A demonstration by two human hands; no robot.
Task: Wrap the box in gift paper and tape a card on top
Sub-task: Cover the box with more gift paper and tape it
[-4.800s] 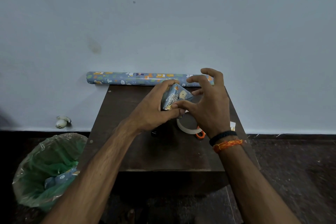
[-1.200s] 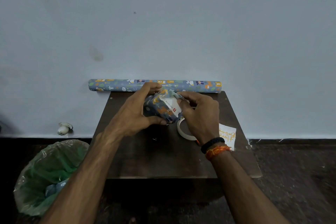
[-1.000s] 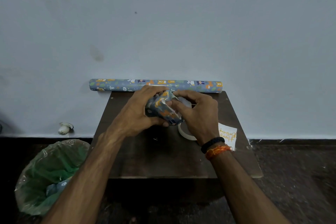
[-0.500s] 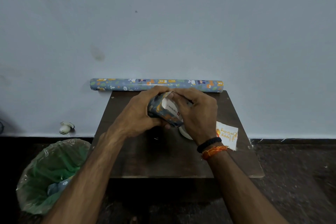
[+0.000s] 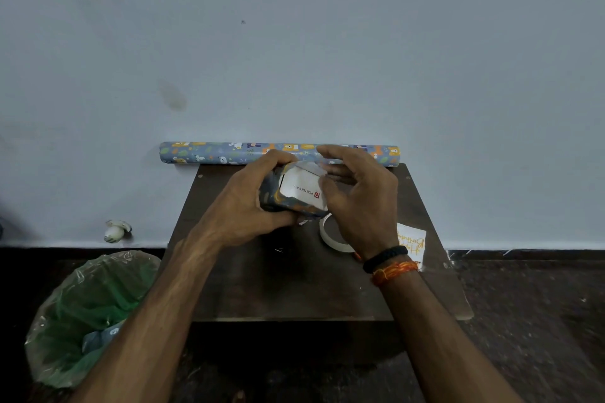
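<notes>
I gripped the box [image 5: 296, 191] in my left hand [image 5: 244, 206] above the table [image 5: 294, 281], its unwrapped white end turned toward me. My right hand [image 5: 357, 203] pinched the loose paper flap [image 5: 309, 168] there for folding. The card [image 5: 412, 244] waited just beside the tape roll [image 5: 330, 239].

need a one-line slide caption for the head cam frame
Left hand grips the half-wrapped box above the table, white end exposed; right hand works the paper flap.
</notes>
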